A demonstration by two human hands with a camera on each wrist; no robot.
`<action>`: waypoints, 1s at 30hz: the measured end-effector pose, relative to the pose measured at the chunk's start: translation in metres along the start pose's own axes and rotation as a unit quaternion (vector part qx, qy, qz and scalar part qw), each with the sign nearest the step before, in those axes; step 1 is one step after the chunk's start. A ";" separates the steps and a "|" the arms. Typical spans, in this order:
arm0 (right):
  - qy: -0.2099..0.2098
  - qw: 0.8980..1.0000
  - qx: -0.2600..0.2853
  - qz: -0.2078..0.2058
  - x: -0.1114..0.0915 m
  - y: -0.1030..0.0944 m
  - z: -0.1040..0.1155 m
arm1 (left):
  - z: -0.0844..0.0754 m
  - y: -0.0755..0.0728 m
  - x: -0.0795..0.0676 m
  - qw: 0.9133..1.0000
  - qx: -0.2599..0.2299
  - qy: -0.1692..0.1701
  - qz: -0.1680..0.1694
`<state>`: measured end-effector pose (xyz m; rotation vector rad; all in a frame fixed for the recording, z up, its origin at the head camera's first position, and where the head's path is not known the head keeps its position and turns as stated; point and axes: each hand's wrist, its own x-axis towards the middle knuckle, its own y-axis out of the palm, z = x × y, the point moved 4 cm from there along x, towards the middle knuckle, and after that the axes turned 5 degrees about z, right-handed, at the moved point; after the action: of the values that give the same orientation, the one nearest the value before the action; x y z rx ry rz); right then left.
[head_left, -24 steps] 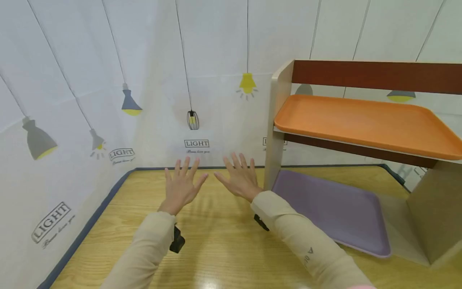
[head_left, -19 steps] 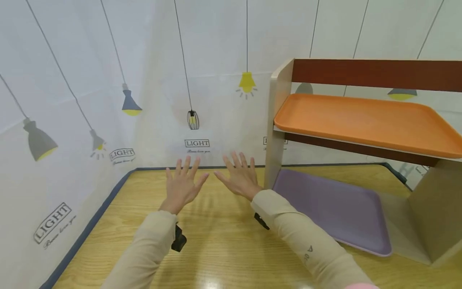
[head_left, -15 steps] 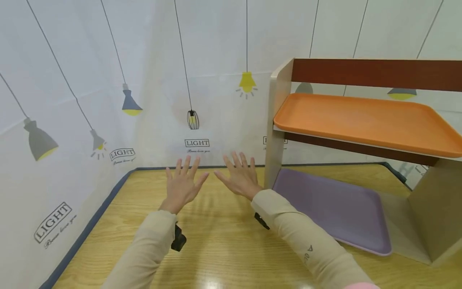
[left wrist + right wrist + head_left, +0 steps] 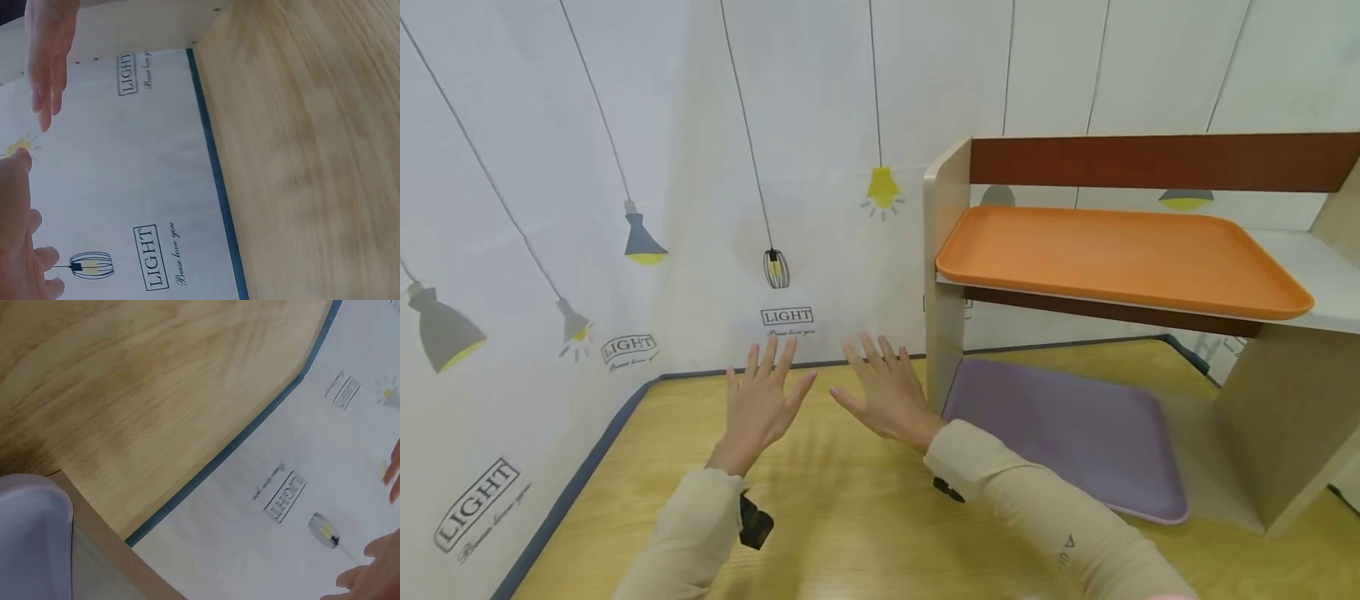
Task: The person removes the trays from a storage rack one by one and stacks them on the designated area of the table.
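My left hand (image 4: 760,408) is held out above the wooden table (image 4: 850,533), palm down, with its fingers spread and nothing in it. Beside it, thumb toward thumb and a gap apart, my right hand (image 4: 887,396) is spread in the same way and holds nothing. The right hand is the nearer one to the two-tier shelf (image 4: 946,333). On that shelf's upper board lies an orange tray (image 4: 1120,254); a purple tray (image 4: 1067,433) lies on the lower board. In the left wrist view both hands show partly at the left edge.
A white wall covering (image 4: 820,100) printed with hanging lamps and "LIGHT" labels stands behind and left of the table. Dark blue edging (image 4: 587,475) runs along the table's border. The shelf's right side panel (image 4: 1285,417) stands at the right.
The head view has turned, so the shelf and wall prints sit farther left and more of the shelf's right side shows. Both hands keep their spread pose.
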<state>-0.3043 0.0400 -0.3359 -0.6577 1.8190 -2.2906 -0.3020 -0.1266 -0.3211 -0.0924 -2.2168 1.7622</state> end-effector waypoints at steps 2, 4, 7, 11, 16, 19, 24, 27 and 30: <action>-0.023 1.000 0.012 -0.018 -0.010 -0.001 0.004 | -0.001 -0.002 -0.003 1.000 -0.009 0.006 -0.005; -0.041 0.998 0.032 -0.028 -0.019 -0.003 0.006 | -0.003 -0.004 -0.006 1.000 -0.019 0.012 -0.007; -0.061 0.996 0.053 -0.038 -0.032 -0.009 0.005 | -0.007 -0.008 -0.009 0.999 -0.035 0.022 -0.005; -0.075 0.993 0.079 -0.053 -0.052 -0.021 -0.003 | -0.018 -0.012 -0.013 0.997 -0.056 0.044 -0.012; -0.073 0.992 0.079 -0.070 -0.086 -0.036 -0.020 | -0.039 -0.017 -0.021 0.988 -0.100 0.096 -0.068; -0.064 0.992 0.071 -0.080 -0.108 -0.044 -0.032 | -0.051 -0.018 -0.023 0.977 -0.133 0.129 -0.107; -0.047 0.985 0.123 -0.109 -0.142 -0.062 -0.051 | -0.067 -0.018 -0.023 0.955 -0.190 0.163 -0.160; -0.034 0.974 0.179 -0.134 -0.161 -0.076 -0.063 | -0.073 -0.018 -0.021 0.939 -0.236 0.166 -0.185; -0.006 0.962 0.218 -0.165 -0.181 -0.094 -0.076 | -0.079 -0.017 -0.017 0.926 -0.284 0.162 -0.190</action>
<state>-0.1601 0.1996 -0.3040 -0.9426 1.1955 -2.7608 -0.2620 -0.0604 -0.2921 -0.0659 -2.2312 0.8061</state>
